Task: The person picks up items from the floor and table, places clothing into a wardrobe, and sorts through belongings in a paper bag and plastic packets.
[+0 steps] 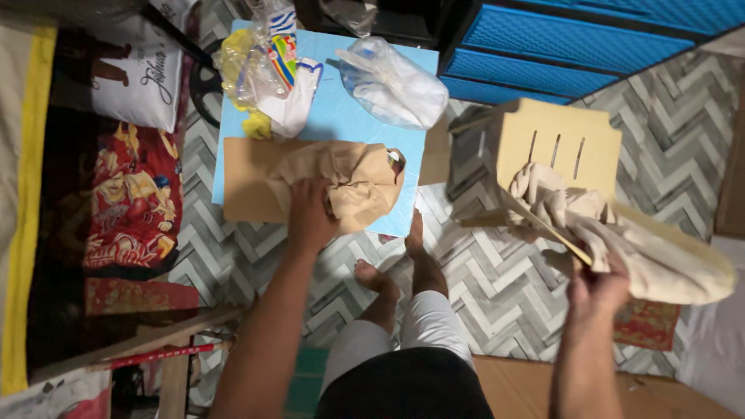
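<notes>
Left hand (309,217) clenched on tan cloth (349,182), frame centre, over cardboard (248,190) on blue table (341,116) | right hand (597,287) grasping beige cloth (621,240), right of frame, draped from wooden stool (555,143)

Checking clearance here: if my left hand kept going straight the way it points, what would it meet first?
The left hand already rests on the crumpled brown paper. Going on, it would likely meet the clear plastic bag further along the blue table, though depth is unclear.
</notes>
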